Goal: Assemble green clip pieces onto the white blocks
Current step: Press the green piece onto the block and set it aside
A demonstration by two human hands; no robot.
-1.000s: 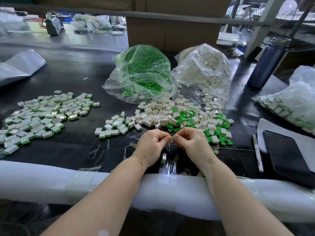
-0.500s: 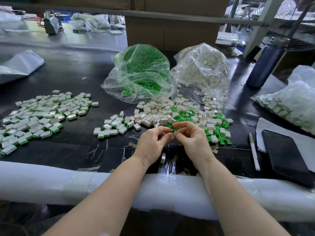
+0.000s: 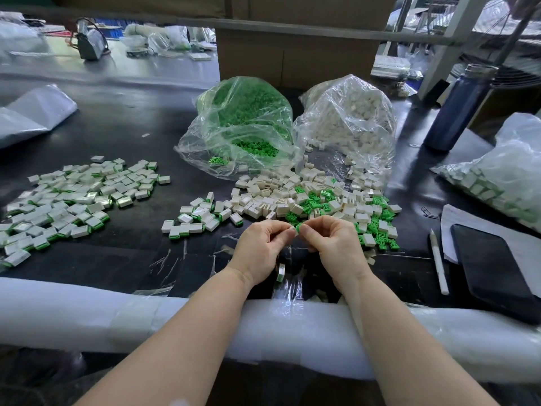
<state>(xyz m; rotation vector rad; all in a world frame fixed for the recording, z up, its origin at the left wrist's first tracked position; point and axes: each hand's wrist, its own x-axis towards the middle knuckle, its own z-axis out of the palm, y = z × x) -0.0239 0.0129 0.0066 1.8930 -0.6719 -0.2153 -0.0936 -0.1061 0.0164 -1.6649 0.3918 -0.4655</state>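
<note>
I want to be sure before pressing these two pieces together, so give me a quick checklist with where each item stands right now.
1. White block pinched in left hand: ok.
2. Green clip pinched in right hand: ok.
3. Pieces brought together at the fingertips: ok.
4. Clip lined up with the block's slot: cannot tell, fingers hide it.
5. Clip seated fully: cannot tell.
6. More loose parts within reach in the mixed pile: ok.
</note>
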